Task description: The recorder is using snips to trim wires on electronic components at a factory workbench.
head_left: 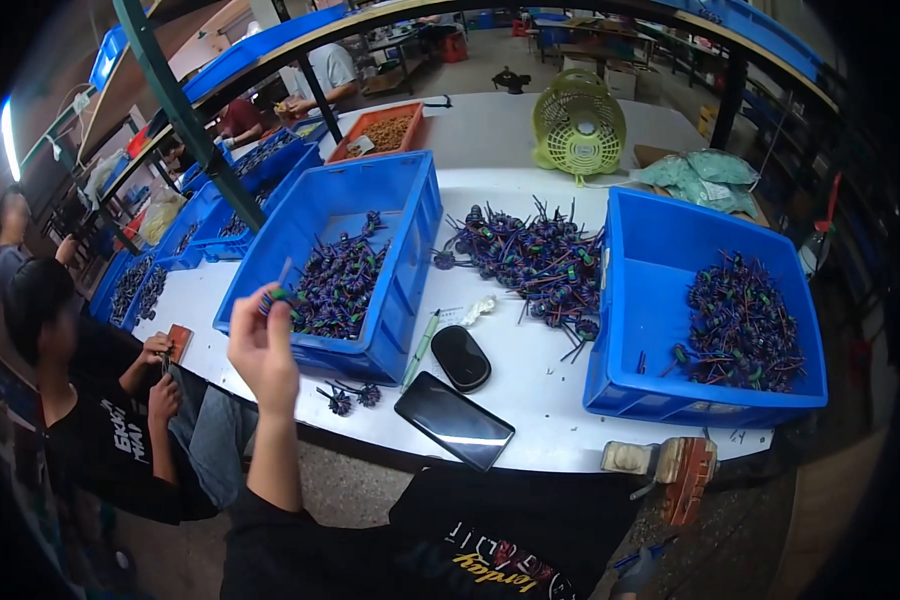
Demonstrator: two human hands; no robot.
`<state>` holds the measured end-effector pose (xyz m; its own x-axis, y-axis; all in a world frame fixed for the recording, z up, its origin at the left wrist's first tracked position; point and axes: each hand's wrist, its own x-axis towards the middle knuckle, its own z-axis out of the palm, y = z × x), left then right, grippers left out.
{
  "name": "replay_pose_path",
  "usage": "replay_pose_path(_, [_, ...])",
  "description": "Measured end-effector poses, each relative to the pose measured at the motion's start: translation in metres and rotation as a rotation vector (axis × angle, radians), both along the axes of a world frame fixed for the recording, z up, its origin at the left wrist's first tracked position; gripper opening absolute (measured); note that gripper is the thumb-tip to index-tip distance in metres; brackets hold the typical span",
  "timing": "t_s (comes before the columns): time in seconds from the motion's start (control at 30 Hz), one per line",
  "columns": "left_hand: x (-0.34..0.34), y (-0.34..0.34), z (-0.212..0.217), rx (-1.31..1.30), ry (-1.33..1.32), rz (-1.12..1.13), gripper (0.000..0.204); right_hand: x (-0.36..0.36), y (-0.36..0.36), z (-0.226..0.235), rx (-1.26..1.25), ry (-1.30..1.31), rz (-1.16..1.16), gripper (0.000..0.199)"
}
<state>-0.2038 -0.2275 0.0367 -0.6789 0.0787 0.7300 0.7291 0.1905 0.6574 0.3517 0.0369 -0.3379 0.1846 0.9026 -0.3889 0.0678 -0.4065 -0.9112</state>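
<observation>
My left hand (pixel 265 355) is raised over the front of the left blue bin (pixel 395 300), pinching a small wire-wound coil (pixel 279 295) with a green part and a lead sticking up. That bin holds a heap of similar dark purple coils (pixel 335 285). At the lower right my right hand (pixel 638 578) is small and dim, closed around a slim blue tool (pixel 646 553) whose kind I cannot make out. Above it, a reddish block fixture (pixel 687 480) sits at the table's front edge. Two loose coils (pixel 350 398) lie below the left bin.
A second blue bin (pixel 630 300) with coils stands at right; a loose coil pile (pixel 535 255) lies between the bins. Nearby are a phone (pixel 455 420), a black oval case (pixel 460 358) and a green pen (pixel 422 348). Behind stands a green fan (pixel 580 125). A co-worker (pixel 100 400) sits at left.
</observation>
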Motion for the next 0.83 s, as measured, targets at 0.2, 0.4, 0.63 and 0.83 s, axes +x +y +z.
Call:
replay_pose_path(0.2, [-0.065,0.003,0.017,-0.257,0.245,0.221,0.018,0.051,-0.024,-0.073,-0.178,0.025,0.184,0.028])
replay_pose_path(0.4, [-0.169,0.022,0.006,-0.433,0.176,0.200,0.021,0.107,-0.035,-0.162,-0.353,0.075,0.421,0.047])
replay_pose_path(0.63, [-0.133,0.067,0.016,-0.888,0.345,0.174,0.021,0.129,-0.081,-0.197,-0.424,-0.234,0.574,0.056])
replay_pose_path(0.83, [-0.062,0.142,0.029,-1.179,0.569,-0.266,0.017,0.127,-0.094,-0.216,-0.420,-0.671,0.773,0.070])
